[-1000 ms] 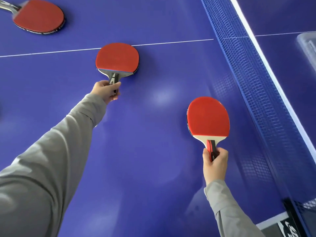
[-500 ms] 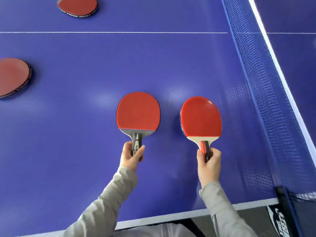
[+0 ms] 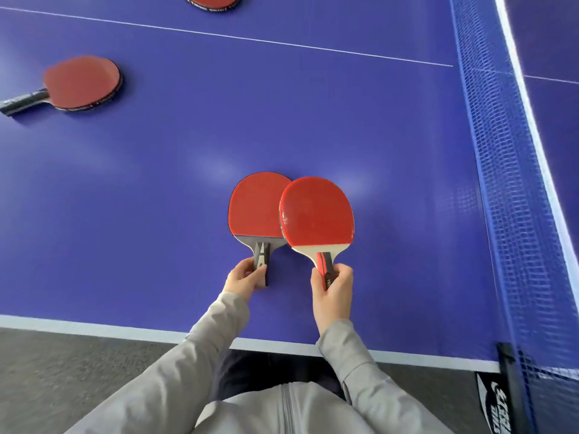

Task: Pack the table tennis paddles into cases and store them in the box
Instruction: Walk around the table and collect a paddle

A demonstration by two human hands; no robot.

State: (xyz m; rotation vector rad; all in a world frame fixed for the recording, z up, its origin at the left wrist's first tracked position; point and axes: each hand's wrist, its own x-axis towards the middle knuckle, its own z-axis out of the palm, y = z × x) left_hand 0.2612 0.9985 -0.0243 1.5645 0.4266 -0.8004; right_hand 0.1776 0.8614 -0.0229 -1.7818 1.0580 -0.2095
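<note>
My left hand [image 3: 246, 274] grips the dark handle of a red paddle [image 3: 253, 208] with a grey neck. My right hand [image 3: 332, 289] grips the red-striped handle of a second red paddle [image 3: 318, 214] with a pale wooden neck. The right paddle's blade overlaps the right edge of the left one. Both are held just above the blue table [image 3: 156, 189] near its front edge. No case or box is in view.
A third red paddle [image 3: 80, 81] with a black handle lies at the far left. A fourth paddle [image 3: 213, 0] is cut off by the top edge. The blue net [image 3: 501, 170] runs along the right side, its clamp post [image 3: 509, 393] at the table's corner.
Both hands drew the paddles closer to the table's front edge and toward each other. The two blades, apart before, now overlap.
</note>
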